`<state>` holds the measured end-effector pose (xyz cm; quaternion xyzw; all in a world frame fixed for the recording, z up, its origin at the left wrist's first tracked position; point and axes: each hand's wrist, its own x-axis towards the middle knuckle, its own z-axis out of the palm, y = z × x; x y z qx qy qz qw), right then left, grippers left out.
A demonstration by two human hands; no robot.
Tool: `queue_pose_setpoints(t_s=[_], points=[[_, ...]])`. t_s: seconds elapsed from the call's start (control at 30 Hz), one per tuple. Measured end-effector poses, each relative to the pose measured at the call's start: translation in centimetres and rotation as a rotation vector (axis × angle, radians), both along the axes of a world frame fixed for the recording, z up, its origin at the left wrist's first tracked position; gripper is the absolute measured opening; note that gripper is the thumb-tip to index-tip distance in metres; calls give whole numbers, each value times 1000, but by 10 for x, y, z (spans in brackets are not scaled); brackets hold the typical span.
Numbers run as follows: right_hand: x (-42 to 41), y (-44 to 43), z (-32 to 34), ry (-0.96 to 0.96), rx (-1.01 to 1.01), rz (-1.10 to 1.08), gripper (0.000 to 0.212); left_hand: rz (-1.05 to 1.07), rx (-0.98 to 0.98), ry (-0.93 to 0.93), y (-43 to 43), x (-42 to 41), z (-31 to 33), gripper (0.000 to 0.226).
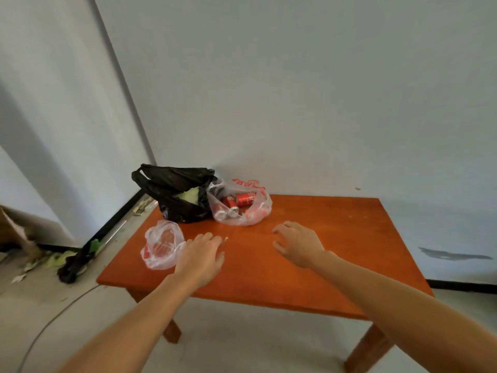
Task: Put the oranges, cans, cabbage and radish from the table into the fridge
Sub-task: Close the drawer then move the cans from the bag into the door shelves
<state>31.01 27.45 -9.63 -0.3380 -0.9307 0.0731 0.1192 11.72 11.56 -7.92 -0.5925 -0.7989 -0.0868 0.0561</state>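
Note:
On the orange wooden table (336,238) stand three bags at the far left. A black bag (174,189) shows pale green cabbage (188,196) through its opening. Beside it a clear bag with red print (247,214) holds red cans (245,199). Nearer me lies a small, crumpled clear bag (161,244) that looks nearly flat. My left hand (203,254) hovers palm down just right of that small bag, fingers apart, holding nothing. My right hand (297,243) hovers over the table's middle, fingers loosely curled and apart, also holding nothing. No oranges, radish or fridge are in view.
The table stands in a room corner against pale walls. On the floor to the left lie a black bag with green scraps (75,261), torn cardboard (18,232) and a thin grey cable (53,319). A small crumb (226,239) sits on the table.

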Motion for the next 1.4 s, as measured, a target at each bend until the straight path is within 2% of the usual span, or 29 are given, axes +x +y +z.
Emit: queue_pose_setpoints(t_s=[0.23, 0.37, 0.5, 0.77, 0.87, 0.97, 1.1, 1.23, 1.27, 1.33, 1.4], points=[[-81, 69, -16, -50, 3, 29, 30, 8, 55, -5, 85, -95, 4, 28], [-124, 115, -38, -73, -18, -24, 29, -61, 92, 3, 152, -146, 0, 24], [-168, 167, -53, -149, -20, -115, 25, -166, 66, 12, 220, -195, -8, 29], [-256, 220, -82, -141, -147, -195, 17, -480, -141, 219, 339, -269, -47, 25], [-281, 235, -102, -143, -177, -152, 21, -558, -279, 233, 373, -280, -74, 31], [-310, 258, -128, -145, -218, -90, 20, -590, -446, 226, 395, -287, -100, 28], [-333, 287, -170, -314, -270, -48, 33, -530, -570, 202, 411, -294, -131, 32], [-335, 307, -213, -552, -274, -7, 73, -497, -546, 76, 440, -306, -152, 48], [-334, 309, -218, -604, -228, 13, 76, -488, -519, 39, 450, -308, -156, 51], [-331, 311, -220, -664, -163, 61, 66, -459, -503, -19, 469, -309, -164, 52], [-328, 315, -217, -646, -130, 108, 58, -440, -527, -31, 487, -308, -173, 52]])
